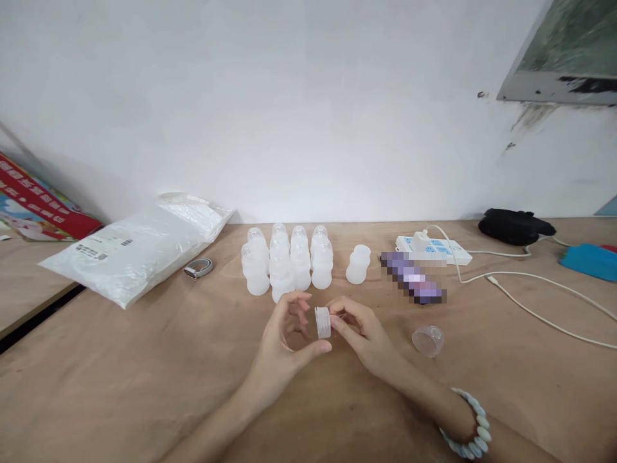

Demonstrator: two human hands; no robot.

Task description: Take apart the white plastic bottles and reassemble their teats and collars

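A translucent white ribbed screw ring (323, 323), like a baby bottle collar, is held up on its side above the table. My right hand (359, 328) pinches it from the right with thumb and fingertips; whatever lies between those fingertips is mostly hidden. To its left, my left hand (286, 334) is open, thumb and fingers spread around the ring and seemingly not touching it. Behind the hands stand several frosted white bottles (282, 267) with clear domed caps. One bottle without a cap (358, 263) stands apart to their right. A loose clear cap (428, 341) lies right of my right hand.
At the left lies a white plastic mailer bag (139, 247) beside a watch (198, 267). A purple phone-like item (413, 278), partly pixelated, lies before a white power strip (434, 247). A white cable (544, 302) runs rightward, near a black case (515, 226) and blue item (590, 260).
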